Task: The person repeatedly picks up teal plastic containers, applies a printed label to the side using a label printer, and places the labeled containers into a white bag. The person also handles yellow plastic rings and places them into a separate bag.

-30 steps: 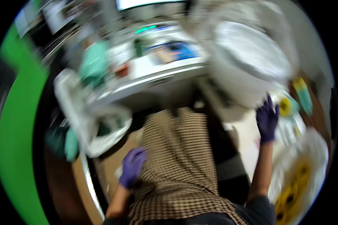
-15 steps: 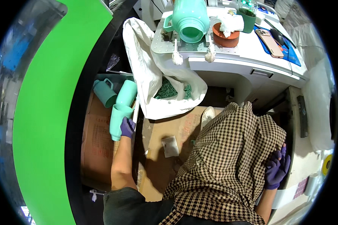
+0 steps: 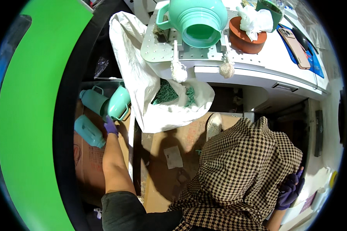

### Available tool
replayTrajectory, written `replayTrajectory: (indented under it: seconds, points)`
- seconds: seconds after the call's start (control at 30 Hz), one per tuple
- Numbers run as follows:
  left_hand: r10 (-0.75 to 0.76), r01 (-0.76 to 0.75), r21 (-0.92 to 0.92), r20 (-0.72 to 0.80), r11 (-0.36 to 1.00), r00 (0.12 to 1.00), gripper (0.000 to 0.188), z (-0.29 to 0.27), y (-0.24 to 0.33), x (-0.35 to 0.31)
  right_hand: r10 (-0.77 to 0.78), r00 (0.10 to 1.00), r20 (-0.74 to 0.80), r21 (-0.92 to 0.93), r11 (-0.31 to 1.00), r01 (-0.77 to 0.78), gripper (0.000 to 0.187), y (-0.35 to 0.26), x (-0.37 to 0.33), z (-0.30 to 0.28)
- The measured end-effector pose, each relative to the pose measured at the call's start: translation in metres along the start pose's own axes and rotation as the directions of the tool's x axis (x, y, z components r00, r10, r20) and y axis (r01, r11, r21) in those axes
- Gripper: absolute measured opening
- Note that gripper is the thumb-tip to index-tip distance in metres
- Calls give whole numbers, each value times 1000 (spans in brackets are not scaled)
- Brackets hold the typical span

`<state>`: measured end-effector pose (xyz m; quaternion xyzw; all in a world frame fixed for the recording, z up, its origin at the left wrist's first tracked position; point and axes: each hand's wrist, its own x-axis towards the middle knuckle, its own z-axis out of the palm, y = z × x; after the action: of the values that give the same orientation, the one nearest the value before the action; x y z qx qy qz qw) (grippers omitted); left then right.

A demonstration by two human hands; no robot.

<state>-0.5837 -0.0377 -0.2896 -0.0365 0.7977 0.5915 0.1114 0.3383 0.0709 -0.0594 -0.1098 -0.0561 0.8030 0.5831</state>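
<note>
My left hand (image 3: 111,126), in a purple glove with bare fingertips, reaches to the lower end of a mint-green jug (image 3: 119,101) with a looped handle. Its fingertips meet the jug there, but whether they grip it is hidden. Beside that lies another mint-green jug (image 3: 93,100), handle up. A third jug (image 3: 89,131) rests on its side on brown cardboard (image 3: 89,163), left of my hand. My right hand (image 3: 290,191), gloved alike, rests by my right knee against the brown checked apron (image 3: 239,158), fingers loosely bent and apart, holding nothing visible.
A large mint-green jug (image 3: 198,23) lies in a holder on the white desk, its open end toward me. Beside it stand a brown-red pot (image 3: 246,38) and a phone (image 3: 294,46). A white sack (image 3: 133,69) with green scraps hangs below. A green panel (image 3: 31,115) borders the left.
My left hand has let go of the third jug, which now lies farther left on the cardboard. That hand has moved up to the jug by the sack. The view has shifted slightly.
</note>
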Motion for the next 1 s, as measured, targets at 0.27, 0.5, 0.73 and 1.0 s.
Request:
replayTrajectory:
  seconds: [0.27, 0.5, 0.73, 1.0]
  points:
    - [-591, 674, -176, 359, 718, 723, 69, 27, -2, -7, -15, 1000, 26, -59, 998, 17, 53, 7, -3, 9]
    - [176, -119, 674, -17, 729, 984, 76, 3, -28, -14, 54, 998, -10, -117, 992, -55, 54, 4, 4, 14]
    - [68, -211, -153, -632, 966, 772, 65, -118, -7, -79, 68, 988, 137, -71, 996, -59, 57, 9, 1, 2]
    - [355, -464, -132, -475, 876, 805, 60, -344, 7, -210, 122, 977, 173, -23, 992, -120, 57, 8, 14, -18]
